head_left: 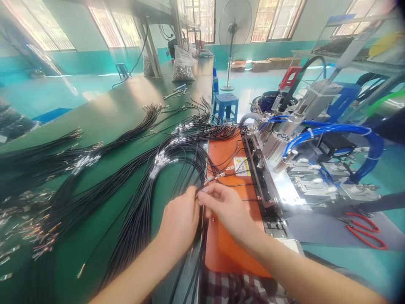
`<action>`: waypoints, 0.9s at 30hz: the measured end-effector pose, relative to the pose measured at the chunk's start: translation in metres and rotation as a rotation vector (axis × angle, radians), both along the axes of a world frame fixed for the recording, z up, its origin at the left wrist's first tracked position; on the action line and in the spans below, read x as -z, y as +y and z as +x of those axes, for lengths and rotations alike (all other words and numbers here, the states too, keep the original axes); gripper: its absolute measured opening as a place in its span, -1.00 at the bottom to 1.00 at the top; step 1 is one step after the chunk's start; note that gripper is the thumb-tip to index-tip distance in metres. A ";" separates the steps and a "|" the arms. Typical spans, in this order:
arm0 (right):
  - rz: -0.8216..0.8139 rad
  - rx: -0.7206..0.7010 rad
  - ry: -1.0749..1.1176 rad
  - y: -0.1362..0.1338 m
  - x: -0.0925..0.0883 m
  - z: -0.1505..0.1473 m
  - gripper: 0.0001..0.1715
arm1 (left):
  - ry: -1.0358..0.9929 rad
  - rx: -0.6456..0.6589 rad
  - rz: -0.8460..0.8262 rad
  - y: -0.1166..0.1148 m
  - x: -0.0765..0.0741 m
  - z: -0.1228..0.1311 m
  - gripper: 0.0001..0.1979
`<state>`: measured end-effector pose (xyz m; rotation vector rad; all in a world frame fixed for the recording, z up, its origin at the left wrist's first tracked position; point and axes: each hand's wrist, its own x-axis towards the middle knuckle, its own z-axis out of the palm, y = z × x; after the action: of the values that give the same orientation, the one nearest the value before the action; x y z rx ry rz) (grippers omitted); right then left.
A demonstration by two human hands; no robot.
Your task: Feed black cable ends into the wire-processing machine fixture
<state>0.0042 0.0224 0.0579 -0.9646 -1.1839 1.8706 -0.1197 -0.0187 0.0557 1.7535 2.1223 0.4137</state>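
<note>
My left hand [181, 216] is closed, thumb and fingers pinched on a thin black cable near the orange work surface's left edge. Meeting it there, my right hand [228, 207] pinches the same cable by thumb and forefinger; the exact spot is partly hidden by the fingers. Just beyond my fingertips, cable ends with small metal connectors [230, 168] lie on the orange surface [226, 249]. Left of my hands, a thick bundle of black cables [136, 228] curves over the green table, with shiny silver fittings [160, 159] grouped along it.
A machine with metal cylinders [286, 162] and a blue hose loop [341, 128] stands at the right. Red-handled pliers [363, 230] lie on a grey surface. More cable bundles [126, 141] spread over the green table [104, 105]. Behind are a blue stool [226, 101] and a fan [232, 29].
</note>
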 end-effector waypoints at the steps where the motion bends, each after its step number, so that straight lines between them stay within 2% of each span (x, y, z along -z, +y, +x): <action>1: 0.003 -0.010 0.000 0.000 0.000 0.000 -0.71 | -0.013 0.004 0.011 0.000 0.001 -0.001 -0.81; 6: -0.009 -0.022 0.038 0.000 0.001 0.001 -0.76 | -0.071 0.016 0.067 -0.004 0.005 -0.007 -0.81; 11: -0.030 -0.042 0.029 -0.001 0.001 0.009 -0.72 | -0.116 -0.003 0.103 -0.003 0.006 -0.009 -0.78; 17: -0.006 -0.228 0.067 -0.022 0.002 0.032 -0.67 | -0.154 -0.021 0.149 -0.002 0.004 -0.006 -0.72; 20: -0.027 -0.334 0.007 -0.035 0.001 0.053 -0.53 | -0.164 -0.022 0.182 -0.004 0.003 -0.006 -0.68; 23: -0.023 -0.399 -0.116 -0.044 -0.004 0.082 -0.31 | -0.228 0.001 0.252 0.004 -0.016 -0.014 -0.67; 25: 0.013 -0.365 -0.220 -0.050 -0.007 0.104 -0.23 | -0.248 0.034 0.308 0.024 -0.044 -0.027 -0.73; 26: 0.005 -0.339 -0.273 -0.052 -0.007 0.116 -0.22 | -0.250 -0.002 0.299 0.038 -0.062 -0.034 -0.77; 27: -0.009 -0.306 -0.323 -0.055 -0.004 0.127 -0.22 | -0.289 -0.104 0.271 0.056 -0.081 -0.042 -0.80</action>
<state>0.1315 -0.0328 0.0622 -1.1763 -1.5908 2.0053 -0.1615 0.0378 0.1369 1.6042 2.0259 0.9615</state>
